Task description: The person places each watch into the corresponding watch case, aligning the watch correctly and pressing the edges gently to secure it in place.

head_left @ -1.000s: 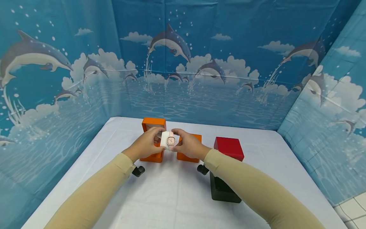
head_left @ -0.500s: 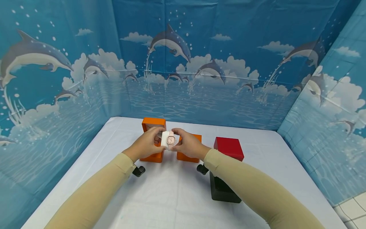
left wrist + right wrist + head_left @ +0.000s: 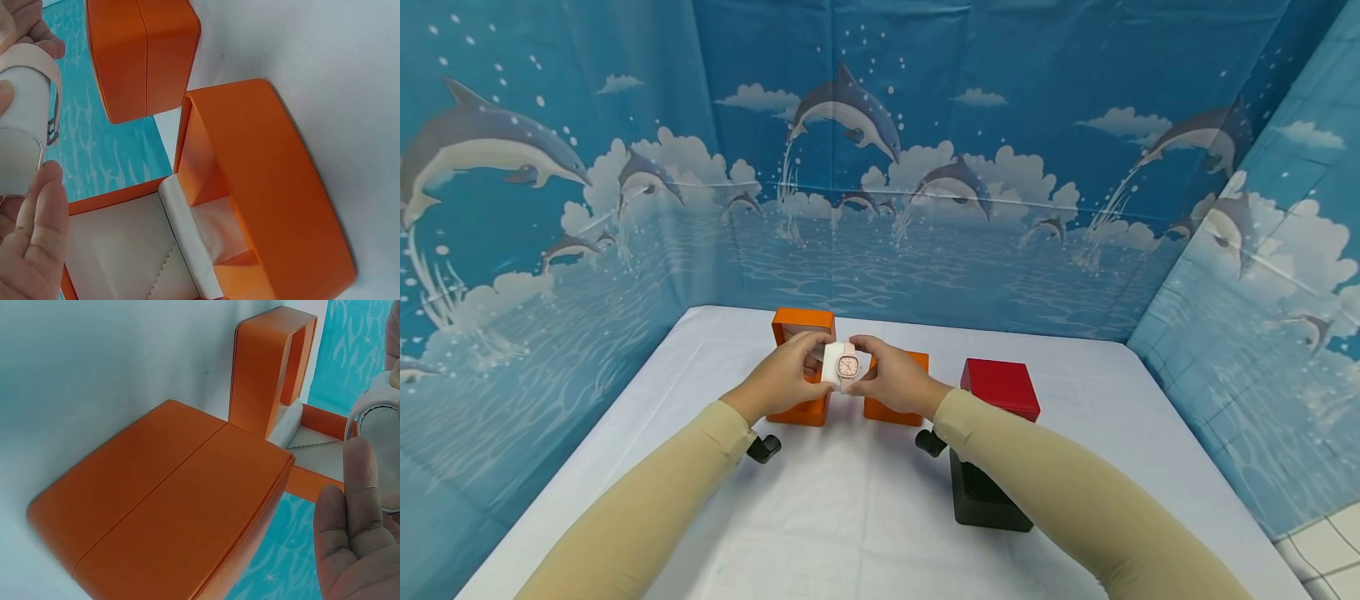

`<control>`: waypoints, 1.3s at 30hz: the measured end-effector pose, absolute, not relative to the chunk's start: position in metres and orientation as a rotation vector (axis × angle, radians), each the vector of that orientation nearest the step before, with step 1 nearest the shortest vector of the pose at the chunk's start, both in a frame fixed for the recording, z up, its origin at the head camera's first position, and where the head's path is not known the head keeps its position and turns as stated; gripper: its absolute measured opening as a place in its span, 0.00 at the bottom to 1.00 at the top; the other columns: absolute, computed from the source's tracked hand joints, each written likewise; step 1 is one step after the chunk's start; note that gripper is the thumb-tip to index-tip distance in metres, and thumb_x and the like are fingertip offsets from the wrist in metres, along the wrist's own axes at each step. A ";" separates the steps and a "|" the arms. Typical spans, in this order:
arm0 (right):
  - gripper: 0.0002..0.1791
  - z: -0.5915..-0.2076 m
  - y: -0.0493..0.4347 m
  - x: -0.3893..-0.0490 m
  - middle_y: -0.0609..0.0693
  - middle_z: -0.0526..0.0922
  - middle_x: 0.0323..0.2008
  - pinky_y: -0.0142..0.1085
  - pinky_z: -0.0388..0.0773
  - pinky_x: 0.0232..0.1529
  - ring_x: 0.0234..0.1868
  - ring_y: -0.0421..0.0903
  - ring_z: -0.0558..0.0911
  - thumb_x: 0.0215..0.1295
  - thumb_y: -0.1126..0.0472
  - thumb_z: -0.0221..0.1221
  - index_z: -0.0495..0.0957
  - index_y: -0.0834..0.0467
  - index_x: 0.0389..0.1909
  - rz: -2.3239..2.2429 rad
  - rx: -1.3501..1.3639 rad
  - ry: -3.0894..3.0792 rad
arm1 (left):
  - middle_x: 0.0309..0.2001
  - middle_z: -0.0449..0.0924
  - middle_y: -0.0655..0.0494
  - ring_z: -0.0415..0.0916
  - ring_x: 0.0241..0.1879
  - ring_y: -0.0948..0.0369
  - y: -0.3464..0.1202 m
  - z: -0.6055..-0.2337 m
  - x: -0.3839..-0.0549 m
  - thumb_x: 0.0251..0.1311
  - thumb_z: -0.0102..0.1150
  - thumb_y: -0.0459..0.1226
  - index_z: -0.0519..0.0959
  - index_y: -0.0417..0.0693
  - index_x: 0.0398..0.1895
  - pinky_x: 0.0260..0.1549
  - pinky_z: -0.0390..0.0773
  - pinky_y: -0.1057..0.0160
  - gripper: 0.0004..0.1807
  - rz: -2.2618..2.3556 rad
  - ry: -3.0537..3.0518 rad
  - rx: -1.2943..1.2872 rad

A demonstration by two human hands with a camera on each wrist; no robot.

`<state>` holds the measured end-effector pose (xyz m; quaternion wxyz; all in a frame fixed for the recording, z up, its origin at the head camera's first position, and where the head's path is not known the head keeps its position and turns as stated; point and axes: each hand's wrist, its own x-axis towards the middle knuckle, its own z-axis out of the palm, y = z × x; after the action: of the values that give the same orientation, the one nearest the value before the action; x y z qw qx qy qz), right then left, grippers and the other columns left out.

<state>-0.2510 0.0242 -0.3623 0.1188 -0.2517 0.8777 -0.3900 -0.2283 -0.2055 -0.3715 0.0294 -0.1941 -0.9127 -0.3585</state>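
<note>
A pink wristwatch with a squarish dial is strapped round a white watch cushion. My left hand pinches the cushion's left end between thumb and fingers. On the other side my right hand pinches the watch and cushion at the right end. Both hands hold them up in front of an open orange watch box, whose pale lining shows in the left wrist view. The strap's buckle hangs at the cushion's back in that view.
A closed orange box stands behind my right hand. Farther right is a box with a red lid and a black base, partly covered by my right sleeve. A white cloth covers the table; a dolphin-print curtain hangs behind it.
Both hands keep their hold on the cushion and watch, which have tilted only very slightly. The boxes have stayed where they were.
</note>
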 end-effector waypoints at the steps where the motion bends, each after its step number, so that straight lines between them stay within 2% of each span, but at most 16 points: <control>1: 0.49 -0.362 0.024 -0.251 0.48 0.76 0.66 0.36 0.86 0.42 0.41 0.46 0.84 0.64 0.53 0.74 0.59 0.50 0.82 -1.141 -0.734 2.567 | 0.70 0.71 0.50 0.83 0.53 0.56 -0.205 -0.372 -0.228 0.61 0.77 0.40 0.67 0.46 0.76 0.56 0.86 0.56 0.42 -1.108 -2.814 -0.600; 9: 0.49 -0.363 0.024 -0.251 0.47 0.82 0.53 0.36 0.85 0.40 0.40 0.46 0.84 0.64 0.52 0.74 0.59 0.49 0.82 -1.137 -0.728 2.580 | 0.70 0.71 0.50 0.82 0.53 0.55 -0.205 -0.373 -0.229 0.61 0.77 0.41 0.66 0.47 0.76 0.56 0.86 0.55 0.42 -1.125 -2.814 -0.592; 15: 0.49 -0.364 0.023 -0.251 0.47 0.81 0.57 0.35 0.86 0.40 0.40 0.45 0.84 0.64 0.54 0.75 0.60 0.49 0.82 -1.135 -0.733 2.588 | 0.70 0.71 0.50 0.82 0.52 0.56 -0.205 -0.374 -0.230 0.60 0.77 0.40 0.67 0.45 0.75 0.55 0.86 0.56 0.42 -1.111 -2.807 -0.607; 18: 0.48 -0.365 0.022 -0.250 0.48 0.82 0.54 0.35 0.86 0.41 0.40 0.44 0.84 0.64 0.54 0.74 0.60 0.50 0.82 -1.144 -0.745 2.588 | 0.70 0.71 0.49 0.83 0.52 0.57 -0.204 -0.375 -0.230 0.60 0.78 0.40 0.67 0.44 0.75 0.55 0.86 0.57 0.42 -1.099 -2.804 -0.610; 25: 0.48 -0.364 0.023 -0.251 0.49 0.75 0.70 0.35 0.87 0.43 0.41 0.44 0.85 0.65 0.53 0.74 0.59 0.50 0.82 -1.151 -0.766 2.576 | 0.70 0.71 0.49 0.83 0.52 0.56 -0.204 -0.374 -0.230 0.60 0.78 0.40 0.67 0.44 0.76 0.55 0.87 0.57 0.43 -1.111 -2.806 -0.595; 28: 0.48 -0.364 0.023 -0.251 0.49 0.72 0.74 0.36 0.87 0.45 0.42 0.42 0.86 0.66 0.53 0.73 0.58 0.51 0.82 -1.161 -0.778 2.555 | 0.70 0.71 0.50 0.83 0.52 0.56 -0.204 -0.374 -0.230 0.59 0.78 0.40 0.67 0.45 0.76 0.55 0.87 0.57 0.43 -1.116 -2.804 -0.595; 36: 0.48 -0.364 0.022 -0.254 0.49 0.76 0.67 0.37 0.88 0.46 0.43 0.42 0.87 0.66 0.55 0.74 0.58 0.50 0.81 -1.174 -0.771 2.533 | 0.70 0.71 0.50 0.83 0.53 0.56 -0.204 -0.373 -0.231 0.60 0.78 0.40 0.67 0.45 0.75 0.55 0.86 0.57 0.42 -1.129 -2.796 -0.607; 39: 0.47 -0.364 0.022 -0.255 0.49 0.74 0.70 0.37 0.88 0.45 0.43 0.41 0.87 0.66 0.55 0.73 0.58 0.50 0.81 -1.175 -0.781 2.535 | 0.70 0.71 0.50 0.83 0.53 0.56 -0.204 -0.372 -0.232 0.60 0.78 0.39 0.67 0.44 0.76 0.55 0.86 0.57 0.42 -1.131 -2.795 -0.609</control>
<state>-0.2552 0.0220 -0.3644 0.1200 -0.2671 0.8675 -0.4022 -0.2316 -0.2042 -0.3724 0.0329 -0.1979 -0.9082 -0.3674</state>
